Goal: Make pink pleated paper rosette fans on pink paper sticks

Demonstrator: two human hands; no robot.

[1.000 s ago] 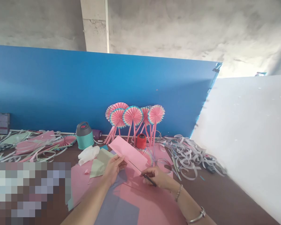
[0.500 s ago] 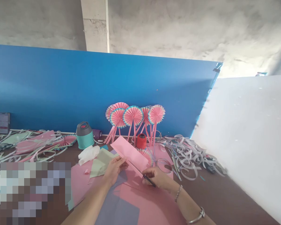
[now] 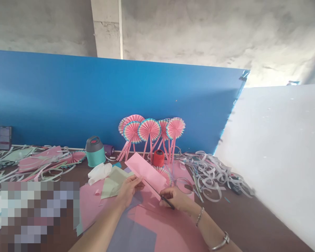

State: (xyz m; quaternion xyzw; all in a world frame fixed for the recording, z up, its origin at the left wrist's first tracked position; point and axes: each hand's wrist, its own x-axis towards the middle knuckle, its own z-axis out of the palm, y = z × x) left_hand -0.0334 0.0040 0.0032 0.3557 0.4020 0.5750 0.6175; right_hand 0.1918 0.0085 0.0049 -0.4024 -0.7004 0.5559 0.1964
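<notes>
My left hand [image 3: 129, 189] pinches the lower edge of a folded piece of pink paper [image 3: 146, 170], which is held tilted above the table. Closed around black-handled scissors [image 3: 169, 203], my right hand [image 3: 175, 198] sits at the paper's lower right corner. The dark blades run along the paper's lower edge toward my left fingers. Beneath both hands lie pink sheets [image 3: 178, 227] and a grey-purple sheet [image 3: 131, 232]. A pale green sheet [image 3: 115, 182] lies beside my left hand.
Pink paper fans [image 3: 149, 129] stand against the blue partition [image 3: 68, 94]. A red spool [image 3: 158, 158], a roll of clear tape [image 3: 184, 185] and a teal container [image 3: 95, 154] are on the table. Curled paper strips [image 3: 207, 171] heap at right; more strips [image 3: 49, 164] lie at left.
The pink paper has shifted very slightly to the right at its upper left end. Both hands keep their hold and nearly the same place.
</notes>
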